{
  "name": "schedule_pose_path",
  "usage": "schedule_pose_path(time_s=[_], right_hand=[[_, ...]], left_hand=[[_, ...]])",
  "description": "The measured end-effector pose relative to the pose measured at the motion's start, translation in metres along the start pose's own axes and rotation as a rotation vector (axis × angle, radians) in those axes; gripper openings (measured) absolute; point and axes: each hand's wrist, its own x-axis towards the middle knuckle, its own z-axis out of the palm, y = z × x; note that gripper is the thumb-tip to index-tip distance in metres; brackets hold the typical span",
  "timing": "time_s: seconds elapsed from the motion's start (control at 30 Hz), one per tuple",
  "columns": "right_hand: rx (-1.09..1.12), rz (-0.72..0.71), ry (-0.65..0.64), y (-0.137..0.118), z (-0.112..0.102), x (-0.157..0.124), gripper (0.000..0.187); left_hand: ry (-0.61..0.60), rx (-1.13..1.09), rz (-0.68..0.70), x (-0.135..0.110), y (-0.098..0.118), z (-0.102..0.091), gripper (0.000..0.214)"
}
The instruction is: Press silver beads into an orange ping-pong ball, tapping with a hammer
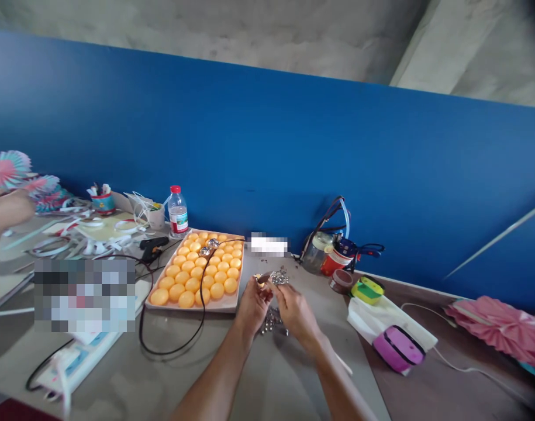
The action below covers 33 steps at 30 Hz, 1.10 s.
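My left hand (253, 305) and my right hand (294, 310) meet over the grey table (267, 380), fingers pinched together around a small dark-and-orange piece (262, 278) at their tips. A heap of small silvery bits (279, 276) lies just beyond the fingers, and more silvery bits (271, 320) lie under my hands. Left of my hands stands a tray (192, 304) filled with several orange balls (197, 270), two of them covered in silver.
A black cable (171, 349) loops from a glue gun (152, 248) past the tray. A water bottle (178, 213), cups and paper fans sit at back left. Jars (332, 257), a purple case (397, 348) and a pink fan (499, 327) lie right. Another person's hand (4, 211) shows far left.
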Motion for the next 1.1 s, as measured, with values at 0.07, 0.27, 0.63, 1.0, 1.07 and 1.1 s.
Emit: schedule_pose_path(time_s=[0.07, 0.27, 0.63, 1.0, 1.07, 1.1], right_hand=[[0.046, 0.010, 0.035, 0.000, -0.002, 0.000, 0.029], [0.080, 0.001, 0.009, -0.003, 0.000, -0.001, 0.030], [0.065, -0.013, -0.018, 0.003, 0.008, -0.006, 0.031], [0.020, -0.051, 0.004, 0.005, 0.009, -0.006, 0.030], [0.010, -0.058, 0.017, 0.004, 0.009, -0.006, 0.030], [0.021, -0.060, 0.042, 0.004, 0.008, -0.006, 0.029]], left_hand=[[-0.029, -0.014, 0.013, -0.001, 0.001, 0.000, 0.024], [-0.071, -0.062, 0.005, -0.006, 0.005, 0.005, 0.022], [-0.034, -0.112, -0.060, -0.003, 0.006, 0.002, 0.018], [-0.036, -0.146, -0.083, -0.001, 0.003, 0.001, 0.016], [-0.025, -0.161, -0.056, 0.000, 0.003, 0.002, 0.014], [-0.017, -0.166, -0.052, 0.000, 0.003, 0.002, 0.014]])
